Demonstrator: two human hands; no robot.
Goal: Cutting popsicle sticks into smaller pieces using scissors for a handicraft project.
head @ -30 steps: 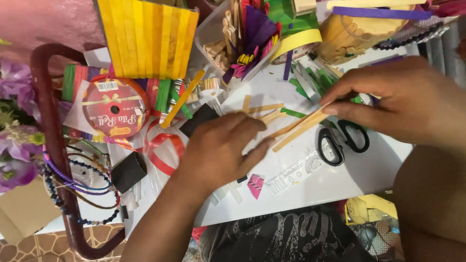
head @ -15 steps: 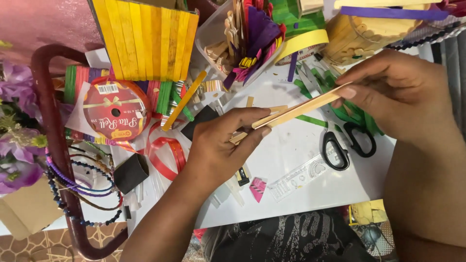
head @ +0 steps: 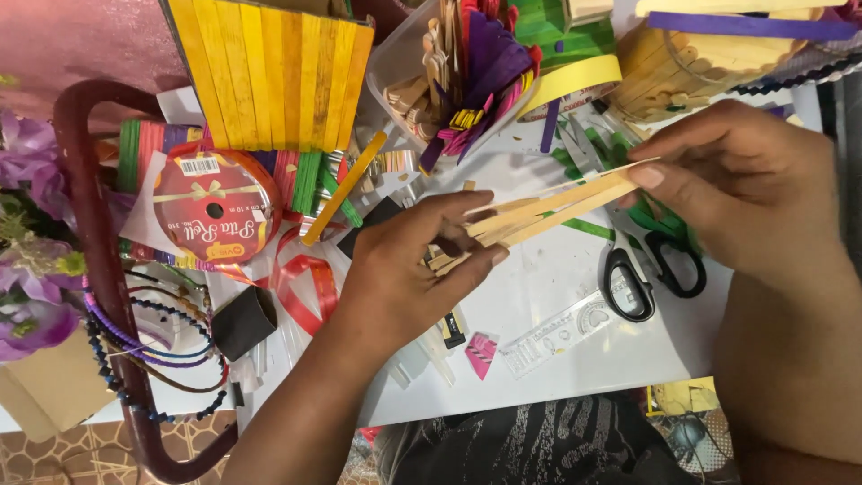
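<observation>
both hands' fingers pinch wooden sticks (head: 548,205); bundle now fanned, left hand (head: 409,269), right hand (head: 732,184).

The near ends of the plain wooden sticks (head: 539,205) are covered by the left hand (head: 409,269), so their count cannot be told. Their far ends are hidden under the fingers of the right hand (head: 745,184). The blades of the black-handled scissors (head: 651,269) are largely masked by that hand. The yellow stick panel (head: 274,72) and the purple stick (head: 745,24) are cut off by the top edge. The purple flowers (head: 27,251) are cropped at the left edge. The markings on the clear ruler (head: 561,328) are too small to be made out.
</observation>
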